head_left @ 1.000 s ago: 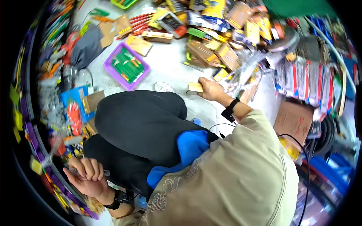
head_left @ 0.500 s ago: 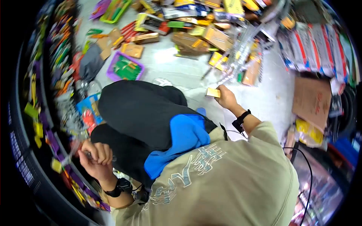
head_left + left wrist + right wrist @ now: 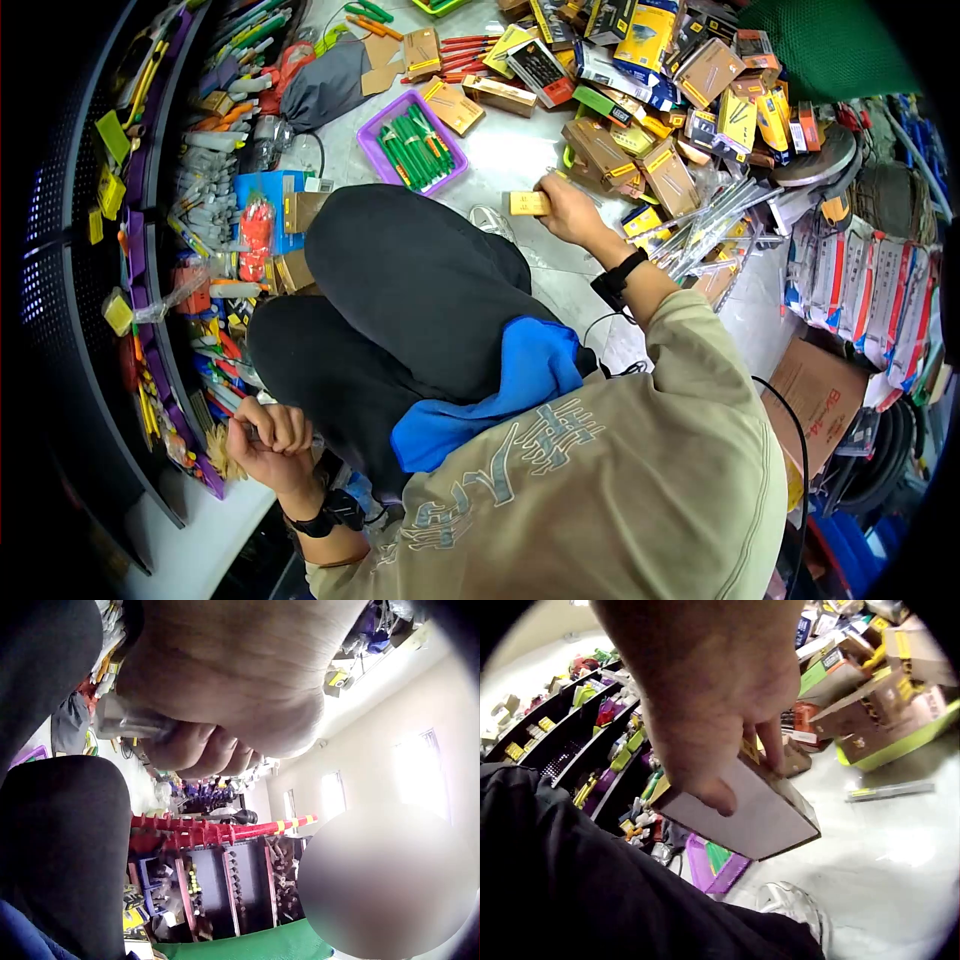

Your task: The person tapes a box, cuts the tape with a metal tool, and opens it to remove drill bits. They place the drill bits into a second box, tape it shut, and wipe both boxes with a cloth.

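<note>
Along the far left runs a dark curved shelf (image 3: 150,250) crowded with small packaged tools and yellow tags. Low at its near end the left hand (image 3: 265,440) has its fingers curled tight round a small grey metal piece (image 3: 131,724); the left wrist view shows the piece poking out between the bent fingers, though what it is cannot be told. A black band (image 3: 325,515) sits on that wrist.

Just right of the shelf, on the pale floor (image 3: 520,155), lie a blue package (image 3: 262,195) and a red bundle (image 3: 255,235), touching the shelf's foot. Further back is a grey cloth bag (image 3: 325,85). Beside it, toward the middle of the floor, stands a purple tray (image 3: 372,135) filled with green-handled tools (image 3: 415,150).

The person crouches in the middle, black trousers (image 3: 420,290) folded at the knees, a blue cloth (image 3: 500,390) at the waist and a beige top (image 3: 620,480) below it. A white shoe (image 3: 490,220) shows just past the knee.

Right of the knee, held above the floor and clear of it, is a small flat cardboard box (image 3: 527,203). The right hand (image 3: 570,210) grips it, thumb on the broad face and fingers wrapped over the far edge, as the right wrist view shows.

Beyond and to the right spreads a heap of brown and yellow cartons (image 3: 640,140), then a sheaf of clear-sleeved long packs (image 3: 710,225), and at the far right edge a row of red-and-white packets (image 3: 860,290) above a flat brown carton (image 3: 820,400).
</note>
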The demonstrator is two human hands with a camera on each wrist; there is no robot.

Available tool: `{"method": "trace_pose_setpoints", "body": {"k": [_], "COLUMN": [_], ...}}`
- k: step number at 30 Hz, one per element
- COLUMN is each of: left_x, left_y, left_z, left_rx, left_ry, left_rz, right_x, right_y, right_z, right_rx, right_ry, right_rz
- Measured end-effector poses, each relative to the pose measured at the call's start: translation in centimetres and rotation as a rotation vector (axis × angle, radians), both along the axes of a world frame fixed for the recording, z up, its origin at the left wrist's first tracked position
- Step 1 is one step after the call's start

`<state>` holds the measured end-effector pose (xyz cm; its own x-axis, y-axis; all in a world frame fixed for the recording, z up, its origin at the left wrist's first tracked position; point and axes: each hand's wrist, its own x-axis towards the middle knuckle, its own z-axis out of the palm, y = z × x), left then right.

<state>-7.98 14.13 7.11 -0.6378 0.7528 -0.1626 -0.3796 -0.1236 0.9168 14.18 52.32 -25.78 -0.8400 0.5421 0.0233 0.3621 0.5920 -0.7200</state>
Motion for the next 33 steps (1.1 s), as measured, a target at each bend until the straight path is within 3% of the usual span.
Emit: {"method": "trace_pose_setpoints", "body": {"k": [7,11,14,19,23,33], "left_x": [-1.3,-0.9,-0.1,1.0,1.5,2.4], "left_y": [1.9,4.0,5.4,6.4,6.6,5.9], "left_z": [-0.9,-1.1,-1.2,-1.3,-1.1,-1.0], "left_rx": [-0.075,-0.066,-0.020,-0.031,-0.040,-0.048], "left_ry": [0.003,0.046,0.049,0.045,0.058,0.078], "left_rz": [-0.152,-0.250,-0.334,-0.358,-0.352,-0.313], "right_x": [11.2,18.6,21.9,22.7,22.3,22.9], "right_y": [-5.9,-11.2,-13.7,-14.9,-14.5,-12.1], "right_z": [-5.2,-6.7,-7.4,-7.1,-7.8,-6.5], "right_rx": [-0.168,-0.228,-0.217,-0.141,-0.155,-0.165], "right_ry": [-0.186,-0.376,-0.361,-0.293,-0.387,-0.466], "right_rz": [-0.035,-0.168,-0.314,-0.474,-0.553,-0.442]}}
